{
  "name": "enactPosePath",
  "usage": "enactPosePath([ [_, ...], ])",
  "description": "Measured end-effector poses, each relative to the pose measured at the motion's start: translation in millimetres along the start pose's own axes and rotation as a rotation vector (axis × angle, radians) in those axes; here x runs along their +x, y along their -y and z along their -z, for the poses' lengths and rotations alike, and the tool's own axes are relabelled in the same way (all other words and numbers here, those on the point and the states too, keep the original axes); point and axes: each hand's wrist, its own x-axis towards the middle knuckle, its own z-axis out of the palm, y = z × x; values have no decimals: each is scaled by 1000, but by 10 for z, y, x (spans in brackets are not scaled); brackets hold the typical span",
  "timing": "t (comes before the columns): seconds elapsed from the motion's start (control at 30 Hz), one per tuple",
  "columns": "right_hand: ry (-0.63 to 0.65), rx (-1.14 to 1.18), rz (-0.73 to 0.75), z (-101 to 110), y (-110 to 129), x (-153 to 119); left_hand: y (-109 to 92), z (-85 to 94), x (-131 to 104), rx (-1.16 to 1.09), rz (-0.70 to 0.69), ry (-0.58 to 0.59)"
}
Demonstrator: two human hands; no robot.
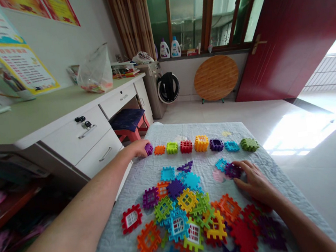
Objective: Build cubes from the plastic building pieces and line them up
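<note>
- Tiles (175, 188) lie in a loose heap of mixed colours on our counter (206, 179), with a row of small groups beyond it.
- Across that row we see orange (159, 150), lime (172, 147), red (186, 146), yellow (201, 143), indigo (216, 144), blue (232, 146) and green groups (249, 144); we judge the grouping by colour well begun.
- Much seems left: the heap looks unsorted.
- Our left hand (141, 148) closes around a purple piece (148, 149) at the row's left end.
- Our right hand (257, 180) has its fingers on a purple tile (233, 170) beside a small blue one (221, 164); we cannot tell whether it is pinched.
- Overlaps hide some tiles; our right forearm covers part of a red one; the frame cuts off a blue one nearest us.
- We cannot count each group's pieces.
</note>
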Motion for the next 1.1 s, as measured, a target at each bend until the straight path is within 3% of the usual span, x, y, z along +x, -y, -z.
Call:
enactPosePath([
  [0.37,0,40,-8,5,-5,9,82,-50,6,-34,1,-27],
  [0.53,-18,70,-13,12,-3,10,79,-4,-134,-36,-19,-149],
  [0.63,-17,71,4,12,-7,5,-100,32,-355,-59,-95,-353],
  [0.73,-4,54,-1,10,-2,0,-459,33,-717,-139,-153,-500],
  [0.83,0,41,-28,11,23,0,-872,3,-1139,-251,-249,-519],
  [0.93,-14,45,-50,12,51,3,-1148,-58,-1423,-347,-297,-468],
  [1.1,-62,89,-20,11,45,-1,-1186,-262,-1410,-510,-191,-465],
])
